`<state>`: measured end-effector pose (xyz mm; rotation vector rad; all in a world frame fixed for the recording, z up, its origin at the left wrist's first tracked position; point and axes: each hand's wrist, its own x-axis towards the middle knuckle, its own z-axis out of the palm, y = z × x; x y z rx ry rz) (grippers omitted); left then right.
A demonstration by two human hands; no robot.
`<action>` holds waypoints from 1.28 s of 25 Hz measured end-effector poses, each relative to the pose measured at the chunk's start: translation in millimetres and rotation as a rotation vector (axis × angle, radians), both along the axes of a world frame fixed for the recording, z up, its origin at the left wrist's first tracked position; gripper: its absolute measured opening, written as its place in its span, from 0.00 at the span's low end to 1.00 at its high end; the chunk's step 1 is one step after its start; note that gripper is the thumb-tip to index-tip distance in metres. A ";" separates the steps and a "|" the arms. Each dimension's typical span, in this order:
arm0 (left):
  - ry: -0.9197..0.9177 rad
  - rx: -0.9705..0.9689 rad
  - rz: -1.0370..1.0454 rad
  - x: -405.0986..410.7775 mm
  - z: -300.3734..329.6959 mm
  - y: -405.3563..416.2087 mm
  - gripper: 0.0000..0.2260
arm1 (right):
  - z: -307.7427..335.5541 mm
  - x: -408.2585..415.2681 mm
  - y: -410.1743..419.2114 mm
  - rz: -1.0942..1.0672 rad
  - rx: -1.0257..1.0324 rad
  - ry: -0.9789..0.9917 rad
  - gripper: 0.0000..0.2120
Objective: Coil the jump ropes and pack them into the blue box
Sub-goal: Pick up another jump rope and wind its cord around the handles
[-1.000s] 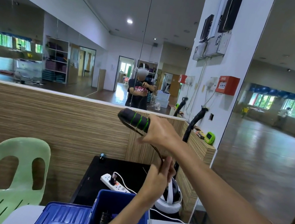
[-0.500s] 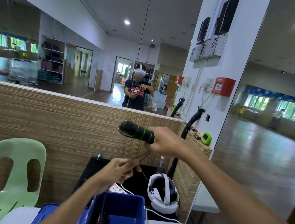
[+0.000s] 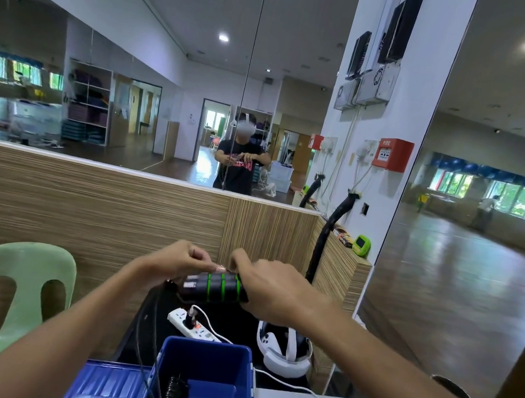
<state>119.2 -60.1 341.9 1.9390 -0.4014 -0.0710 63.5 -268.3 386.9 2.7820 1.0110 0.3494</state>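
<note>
Hands point(image 3: 268, 290) grip ribbed cylindrical handle point(image 3: 217, 286).

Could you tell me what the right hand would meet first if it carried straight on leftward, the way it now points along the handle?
Most likely the left hand, whose fingers already sit at the jump-rope handle that the right hand grips.
</note>
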 end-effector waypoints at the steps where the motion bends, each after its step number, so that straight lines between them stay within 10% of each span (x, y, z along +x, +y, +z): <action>1: -0.027 0.114 0.010 -1.1 15.4 -2.0 0.14 | -10.4 2.4 -1.0 -0.034 -0.013 -0.061 0.23; 6: -0.243 0.499 0.225 -16.7 48.8 -55.0 0.19 | -41.1 29.2 3.7 -0.309 0.137 -0.186 0.25; 15: -0.214 -0.125 0.567 -71.6 -8.3 -115.3 0.15 | -38.2 46.9 2.1 -0.351 0.351 -0.192 0.15; 32: 0.033 -0.551 0.245 -71.8 -77.1 -98.7 0.20 | -19.7 44.3 -0.4 -0.347 0.447 0.027 0.10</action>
